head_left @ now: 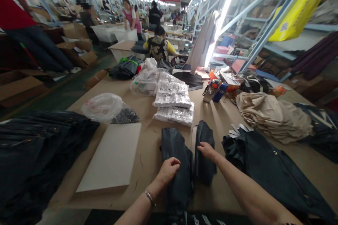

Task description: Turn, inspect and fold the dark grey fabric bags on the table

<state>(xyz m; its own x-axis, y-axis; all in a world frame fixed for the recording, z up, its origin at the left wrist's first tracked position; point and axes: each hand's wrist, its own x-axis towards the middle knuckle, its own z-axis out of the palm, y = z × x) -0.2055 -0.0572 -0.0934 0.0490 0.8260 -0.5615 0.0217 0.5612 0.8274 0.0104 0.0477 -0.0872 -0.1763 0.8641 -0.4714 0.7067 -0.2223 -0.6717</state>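
A dark navy folded garment [175, 147] lies in front of me on the brown table. My left hand [170, 169] is over it, fingers curled together; whatever they pinch is hidden. To its right is another dark folded section [205, 161], and I cannot tell whether both belong to one garment. My right hand [207, 150] grips the left edge of that section between thumb and fingers. A narrow pale strip [194, 137] shows between the two dark parts.
White board [111, 156] and piled dark garments [39, 154] lie left. Plastic-wrapped packets [173, 103] are stacked ahead, with bottles [220, 92] beyond. Dark garments [274, 168] and beige folded cloth [271, 116] lie right. Several people work in the background.
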